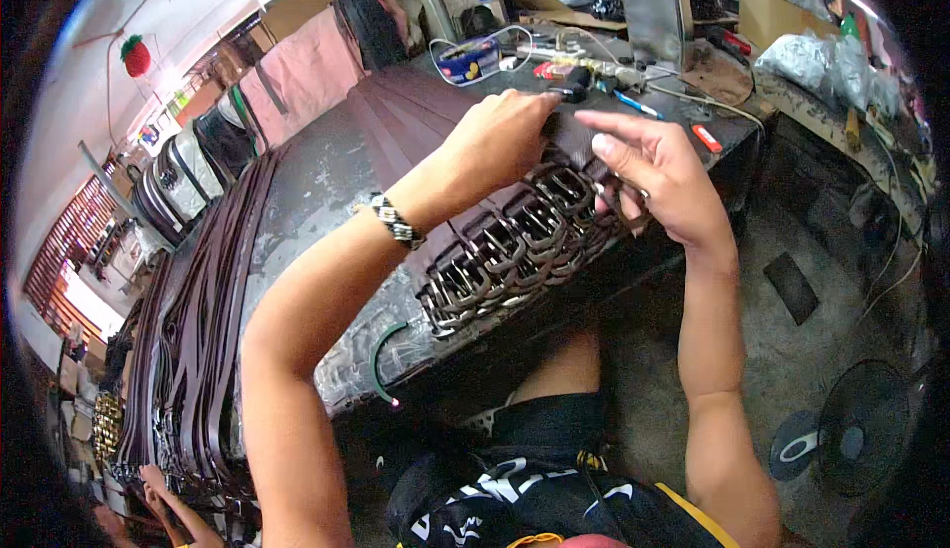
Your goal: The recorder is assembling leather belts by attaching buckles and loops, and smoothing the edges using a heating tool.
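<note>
Dark brown belts lie in a stack across the dark worktable, their metal buckles bunched along the near edge. My left hand reaches over the stack with its fingers curled closed; what they pinch is hidden. A black object shows just beyond its fingertips. At the right end of the buckles is my right hand, index finger and thumb stretched out and apart. A dark strap end with a buckle sits by its lower fingers; whether they grip it is unclear.
More brown straps hang at the left, where another person's hands show. A blue basket, a red-handled item and a metal block stand at the back. A fan is on the floor at right.
</note>
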Action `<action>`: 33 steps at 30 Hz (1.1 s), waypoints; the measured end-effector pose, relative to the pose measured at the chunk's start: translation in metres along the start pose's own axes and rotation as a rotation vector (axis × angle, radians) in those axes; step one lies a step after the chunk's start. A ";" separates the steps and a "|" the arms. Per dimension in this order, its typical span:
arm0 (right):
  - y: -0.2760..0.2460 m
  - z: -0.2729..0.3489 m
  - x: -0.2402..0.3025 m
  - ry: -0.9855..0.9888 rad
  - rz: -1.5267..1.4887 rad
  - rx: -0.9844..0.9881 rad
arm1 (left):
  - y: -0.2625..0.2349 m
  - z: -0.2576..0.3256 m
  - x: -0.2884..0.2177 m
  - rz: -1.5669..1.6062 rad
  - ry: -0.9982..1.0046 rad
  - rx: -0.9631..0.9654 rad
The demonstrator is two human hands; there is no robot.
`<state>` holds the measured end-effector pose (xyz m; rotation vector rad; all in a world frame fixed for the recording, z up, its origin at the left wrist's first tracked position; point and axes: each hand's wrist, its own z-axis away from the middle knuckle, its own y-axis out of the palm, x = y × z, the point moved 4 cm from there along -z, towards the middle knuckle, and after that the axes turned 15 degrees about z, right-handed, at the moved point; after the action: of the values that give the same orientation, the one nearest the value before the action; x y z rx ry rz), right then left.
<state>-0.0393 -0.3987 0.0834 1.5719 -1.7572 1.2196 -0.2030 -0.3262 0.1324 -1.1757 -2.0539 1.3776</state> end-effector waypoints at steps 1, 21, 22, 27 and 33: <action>0.001 0.000 -0.001 0.038 0.025 0.018 | 0.005 -0.001 0.008 -0.066 -0.035 0.028; -0.010 0.006 -0.010 0.073 0.237 0.036 | 0.029 -0.006 0.046 -0.196 0.049 0.078; -0.010 0.002 -0.014 0.044 0.307 0.006 | 0.035 -0.010 0.052 -0.149 -0.034 0.084; -0.008 -0.020 -0.010 -0.013 0.518 -0.043 | 0.043 -0.014 0.082 -0.171 -0.007 0.075; -0.035 -0.042 -0.013 0.134 0.647 0.065 | 0.061 -0.018 0.078 -0.168 0.004 0.215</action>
<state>-0.0117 -0.3539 0.1033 0.9337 -2.2319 1.6353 -0.2089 -0.2431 0.0768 -0.8950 -1.8974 1.4686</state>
